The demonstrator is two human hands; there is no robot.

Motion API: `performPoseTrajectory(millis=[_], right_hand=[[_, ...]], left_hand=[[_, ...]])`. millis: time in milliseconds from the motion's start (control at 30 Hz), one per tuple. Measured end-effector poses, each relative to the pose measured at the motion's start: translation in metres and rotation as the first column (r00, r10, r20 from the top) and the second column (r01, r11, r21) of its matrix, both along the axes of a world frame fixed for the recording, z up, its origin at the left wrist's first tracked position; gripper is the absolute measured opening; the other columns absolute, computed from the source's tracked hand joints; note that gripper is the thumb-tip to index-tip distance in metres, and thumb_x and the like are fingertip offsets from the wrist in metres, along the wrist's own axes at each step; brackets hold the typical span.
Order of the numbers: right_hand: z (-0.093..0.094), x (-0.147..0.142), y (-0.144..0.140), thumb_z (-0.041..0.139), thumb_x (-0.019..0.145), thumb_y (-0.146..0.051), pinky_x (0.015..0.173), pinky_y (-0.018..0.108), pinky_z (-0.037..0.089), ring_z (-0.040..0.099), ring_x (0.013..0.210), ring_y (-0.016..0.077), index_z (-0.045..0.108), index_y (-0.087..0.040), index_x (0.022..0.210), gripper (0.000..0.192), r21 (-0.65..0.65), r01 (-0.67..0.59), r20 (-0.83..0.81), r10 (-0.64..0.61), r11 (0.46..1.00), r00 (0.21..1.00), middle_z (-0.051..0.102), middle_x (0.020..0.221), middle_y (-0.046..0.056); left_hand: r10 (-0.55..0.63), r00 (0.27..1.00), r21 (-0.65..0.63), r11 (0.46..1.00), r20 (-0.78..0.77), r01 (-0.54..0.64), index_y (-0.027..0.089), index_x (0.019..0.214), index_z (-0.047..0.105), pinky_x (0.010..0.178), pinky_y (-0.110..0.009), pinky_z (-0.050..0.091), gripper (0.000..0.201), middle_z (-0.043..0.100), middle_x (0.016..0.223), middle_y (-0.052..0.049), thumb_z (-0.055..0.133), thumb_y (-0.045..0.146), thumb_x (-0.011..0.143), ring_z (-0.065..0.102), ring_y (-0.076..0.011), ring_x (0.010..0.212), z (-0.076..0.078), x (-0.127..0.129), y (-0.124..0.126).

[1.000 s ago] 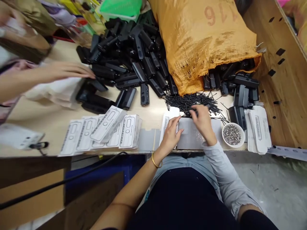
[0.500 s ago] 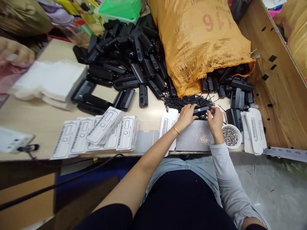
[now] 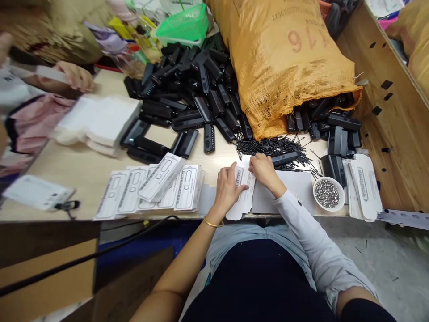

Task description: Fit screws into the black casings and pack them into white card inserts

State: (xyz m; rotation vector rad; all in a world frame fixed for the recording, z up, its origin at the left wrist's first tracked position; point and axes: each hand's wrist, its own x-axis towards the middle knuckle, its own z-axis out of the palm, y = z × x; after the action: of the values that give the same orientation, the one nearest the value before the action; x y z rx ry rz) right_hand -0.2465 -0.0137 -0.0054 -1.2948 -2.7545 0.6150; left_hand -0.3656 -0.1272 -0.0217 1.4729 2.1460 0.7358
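Observation:
My left hand (image 3: pixel 228 188) lies flat, fingers apart, on a white printed card (image 3: pixel 241 201) at the table's front edge. My right hand (image 3: pixel 265 170) is curled over the same card's far end and pinches it. Just right of that hand a black plastic part (image 3: pixel 284 157) lies on a heap of thin black pins (image 3: pixel 268 145). A grey sheet (image 3: pixel 296 185) lies under my right wrist. A white bowl of small metal pieces (image 3: pixel 328 193) stands to its right.
An orange sack (image 3: pixel 288 58) spills black parts (image 3: pixel 335 125); a bigger pile of black parts (image 3: pixel 194 94) lies behind. Packed cards (image 3: pixel 157 185) sit left, loose cards (image 3: pixel 363 185) right. A co-worker's hand (image 3: pixel 75 76) is far left near a white stack (image 3: pixel 100 118). Wooden wall (image 3: pixel 398 134) at right.
Both my hands let go of the black part, which now lies on the pins, and moved left and nearer onto the white card. The co-worker's hand drew back to the far left.

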Motion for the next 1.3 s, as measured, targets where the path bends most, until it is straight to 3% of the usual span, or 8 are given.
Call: performPoseTrajectory(millis=[67, 133, 200, 300, 467, 633, 933, 1300], right_hand=[[0.011, 0.016, 0.002, 0.058, 0.088, -0.019, 0.087, 0.039, 0.034, 0.049, 0.096, 0.0227, 0.058, -0.015, 0.083, 0.006, -0.040, 0.045, -0.230, -0.053, 0.998, 0.972, 0.060, 0.094, 0.006], [0.021, 0.037, 0.001, 0.058, 0.088, -0.021, 0.088, 0.036, 0.034, 0.049, 0.090, 0.0187, 0.055, -0.016, 0.078, 0.012, -0.093, -0.006, -0.495, -0.041, 0.996, 0.868, 0.060, 0.086, 0.003], [0.025, 0.060, -0.003, 0.057, 0.089, -0.023, 0.085, 0.033, 0.037, 0.051, 0.084, 0.0165, 0.054, -0.017, 0.075, 0.015, -0.168, -0.161, -0.693, -0.001, 0.973, 0.721, 0.059, 0.081, 0.002], [0.019, 0.088, -0.017, 0.060, 0.087, -0.027, 0.077, 0.030, 0.042, 0.053, 0.081, 0.0156, 0.054, -0.018, 0.075, 0.017, -0.323, -0.339, -0.855, -0.119, 0.883, 0.505, 0.057, 0.080, 0.002], [-0.009, 0.101, -0.055, 0.061, 0.088, -0.033, 0.089, 0.031, 0.042, 0.053, 0.100, 0.0169, 0.061, -0.019, 0.102, 0.020, -0.478, 0.144, -0.798, -0.497, 0.866, 0.342, 0.056, 0.108, 0.006], [-0.026, 0.106, -0.077, 0.053, 0.092, -0.041, 0.072, 0.026, 0.041, 0.050, 0.078, 0.0134, 0.060, -0.014, 0.082, 0.030, -0.597, 0.232, -0.672, -0.637, 0.768, 0.378, 0.052, 0.082, 0.003], [-0.011, 0.100, -0.060, 0.061, 0.087, -0.039, 0.080, 0.030, 0.049, 0.059, 0.088, 0.0155, 0.054, -0.020, 0.115, 0.035, -0.685, 0.144, -0.687, -0.699, 0.715, 0.201, 0.060, 0.097, 0.005], [-0.017, 0.088, -0.052, 0.061, 0.086, -0.046, 0.081, 0.030, 0.050, 0.061, 0.084, 0.0157, 0.059, -0.014, 0.084, 0.032, -0.761, 0.091, -0.621, -0.762, 0.642, 0.185, 0.065, 0.093, 0.007]], left_hand=[[-0.002, 0.911, 0.059, 0.998, 0.413, -0.025, 0.012, 0.142, 0.037, 0.101, -0.045, 0.041, 0.082, 0.048, 0.121, -0.017, 0.073, 0.041, 0.074, 0.049, -0.0290, 0.114, 0.007, -0.002, -0.002], [-0.074, 0.523, -0.013, 0.987, 0.849, 0.161, 0.012, 0.134, 0.047, 0.094, -0.045, 0.047, 0.075, 0.056, 0.113, -0.018, 0.065, 0.058, 0.076, 0.058, -0.0296, 0.106, 0.017, 0.000, -0.009], [-0.058, 0.092, 0.017, 0.917, 0.994, 0.398, 0.010, 0.122, 0.058, 0.088, -0.043, 0.050, 0.075, 0.062, 0.104, -0.020, 0.059, 0.069, 0.077, 0.062, -0.0298, 0.098, 0.023, 0.007, -0.018], [-0.072, -0.096, 0.107, 0.898, 0.993, 0.427, 0.010, 0.128, 0.054, 0.079, -0.038, 0.054, 0.076, 0.064, 0.102, -0.020, 0.061, 0.066, 0.078, 0.066, -0.0270, 0.089, 0.025, 0.027, -0.027], [-0.092, 0.019, 0.081, 0.941, 0.996, 0.329, 0.036, 0.151, -0.013, 0.074, -0.041, 0.056, 0.107, 0.055, 0.128, -0.018, 0.067, 0.050, 0.081, 0.067, -0.0274, 0.092, 0.019, 0.060, -0.014], [-0.326, 0.435, 0.188, 0.925, 0.840, 0.330, 0.019, 0.149, 0.024, 0.117, -0.035, 0.026, 0.073, 0.024, 0.154, -0.014, 0.060, 0.040, 0.088, 0.028, -0.0260, 0.142, 0.020, 0.081, 0.002], [-0.102, 0.370, 0.005, 0.967, 0.923, 0.254, 0.017, 0.150, -0.007, 0.076, -0.033, 0.051, 0.092, 0.061, 0.097, -0.009, 0.055, 0.049, 0.090, 0.062, -0.0186, 0.078, 0.014, 0.093, 0.012], [-0.156, 0.684, -0.025, 0.969, 0.713, 0.247, 0.010, 0.154, -0.007, 0.078, -0.036, 0.049, 0.100, 0.063, 0.097, -0.012, 0.055, 0.052, 0.088, 0.060, -0.0214, 0.080, 0.021, 0.081, 0.015]])
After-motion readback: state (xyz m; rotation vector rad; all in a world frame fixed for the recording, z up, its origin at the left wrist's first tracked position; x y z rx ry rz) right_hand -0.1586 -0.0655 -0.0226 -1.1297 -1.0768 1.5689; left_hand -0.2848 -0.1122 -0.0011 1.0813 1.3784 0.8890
